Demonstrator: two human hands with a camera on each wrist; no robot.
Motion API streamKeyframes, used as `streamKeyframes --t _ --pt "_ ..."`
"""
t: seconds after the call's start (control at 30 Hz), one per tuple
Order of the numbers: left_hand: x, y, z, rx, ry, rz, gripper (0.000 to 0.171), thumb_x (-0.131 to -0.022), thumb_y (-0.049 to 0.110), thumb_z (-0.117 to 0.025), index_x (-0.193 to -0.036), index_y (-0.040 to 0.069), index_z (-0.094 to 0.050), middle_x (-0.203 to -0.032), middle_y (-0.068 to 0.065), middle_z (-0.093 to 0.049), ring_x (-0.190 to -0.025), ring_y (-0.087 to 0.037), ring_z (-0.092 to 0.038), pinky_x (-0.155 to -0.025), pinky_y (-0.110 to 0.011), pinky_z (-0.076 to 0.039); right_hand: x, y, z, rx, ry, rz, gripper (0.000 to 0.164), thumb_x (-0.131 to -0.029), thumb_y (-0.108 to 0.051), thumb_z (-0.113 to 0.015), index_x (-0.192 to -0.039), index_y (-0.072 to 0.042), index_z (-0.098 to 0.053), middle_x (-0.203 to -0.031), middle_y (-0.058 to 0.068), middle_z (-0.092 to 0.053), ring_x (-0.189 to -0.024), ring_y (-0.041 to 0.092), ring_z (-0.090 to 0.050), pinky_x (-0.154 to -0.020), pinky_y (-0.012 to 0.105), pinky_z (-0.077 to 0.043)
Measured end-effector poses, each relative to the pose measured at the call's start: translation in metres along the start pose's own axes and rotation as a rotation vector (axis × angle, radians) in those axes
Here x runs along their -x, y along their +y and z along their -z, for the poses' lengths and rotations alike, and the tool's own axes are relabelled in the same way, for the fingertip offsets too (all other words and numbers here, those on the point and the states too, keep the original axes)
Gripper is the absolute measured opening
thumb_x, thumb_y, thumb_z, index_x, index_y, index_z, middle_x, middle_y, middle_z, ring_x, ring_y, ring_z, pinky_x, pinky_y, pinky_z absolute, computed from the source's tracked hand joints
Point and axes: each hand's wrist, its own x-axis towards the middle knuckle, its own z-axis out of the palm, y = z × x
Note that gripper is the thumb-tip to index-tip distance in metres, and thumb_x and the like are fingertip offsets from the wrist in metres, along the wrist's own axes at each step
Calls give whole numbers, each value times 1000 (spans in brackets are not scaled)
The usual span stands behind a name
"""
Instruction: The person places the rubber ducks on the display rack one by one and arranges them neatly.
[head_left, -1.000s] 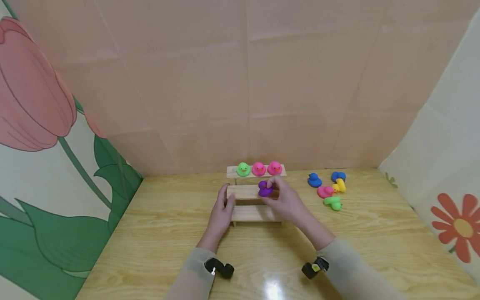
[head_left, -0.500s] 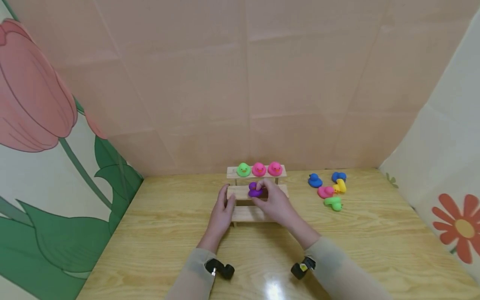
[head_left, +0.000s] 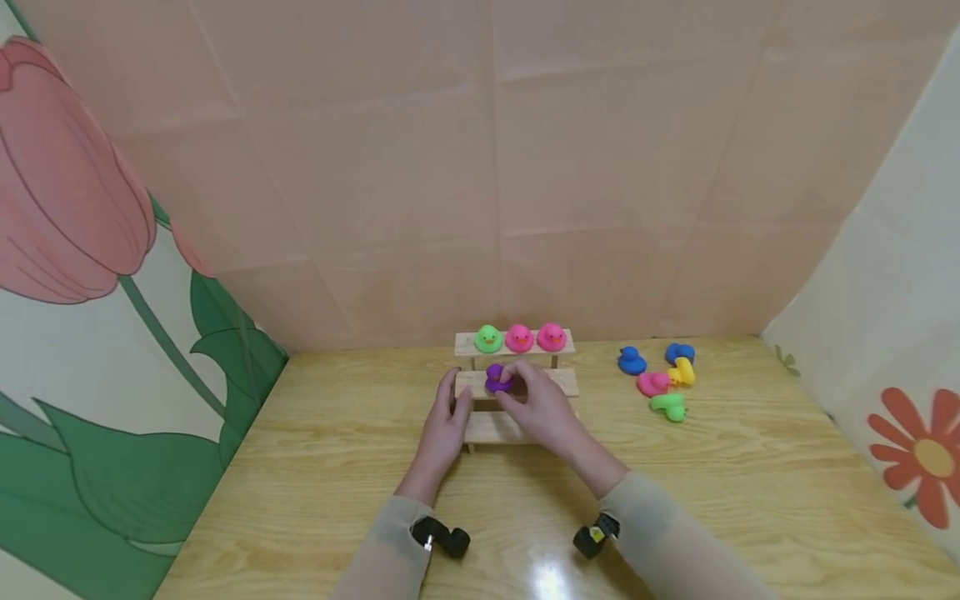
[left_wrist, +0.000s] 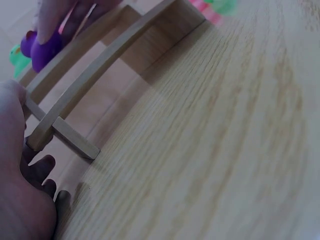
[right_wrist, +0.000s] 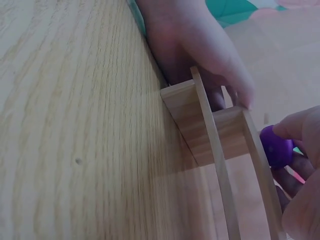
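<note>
A stepped wooden display stand [head_left: 561,382] with three tiers is on the table. My left hand [head_left: 441,429] grips its left end, thumb at the middle tier's front and fingers behind, as the left wrist view shows. A purple rubber duck [head_left: 493,379] is over the left part of the middle tier, pinched between the thumb and fingers of my right hand [head_left: 546,410]. In the right wrist view the purple duck [right_wrist: 276,146] is right at the tier's top surface. Along the top tier sit a green duck [head_left: 488,339] and two pink ducks [head_left: 519,339], facing me.
Right of the stand lies a loose group: two blue ducks [head_left: 632,361], a yellow duck [head_left: 682,372], a pink duck [head_left: 653,383] and a green duck [head_left: 669,407] on its side. Behind the table [head_left: 315,475] rises a pinkish wall covering [head_left: 390,208].
My right hand has moved left along the middle tier with the purple duck, from its right part to its left part. The left hand has stayed on the stand's end.
</note>
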Motion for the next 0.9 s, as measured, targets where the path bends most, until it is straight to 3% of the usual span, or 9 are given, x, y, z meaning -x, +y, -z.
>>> streamKeyframes --t 0.27,0.5,0.9 --pt "1 1 0 -5 -10 1 70 -115 62 -47 -175 28 -30 -179 -13 -30 -159 -41 -37 -130 -58 -31 4 3 4 9 7 3 24 -98 -8 -85 -107 -14 -63 -121 10 -72 -118 30 -69 -104 50 -58" --pt "1 -1 1 -5 -19 21 73 -114 65 -46 -176 30 -28 -179 -10 -30 -159 -39 -38 -129 -57 -33 2 4 2 -13 11 28 32 -93 -2 -89 -108 -11 -62 -138 13 -72 -128 34 -70 -109 49 -59" --pt "0 -2 1 -6 -14 -4 71 -115 61 -47 -175 26 -30 -179 -14 -30 -157 -44 -40 -127 -62 -34 1 0 -1 44 22 9 36 -92 -6 -92 -113 -10 -63 -139 12 -72 -128 32 -70 -111 49 -57"
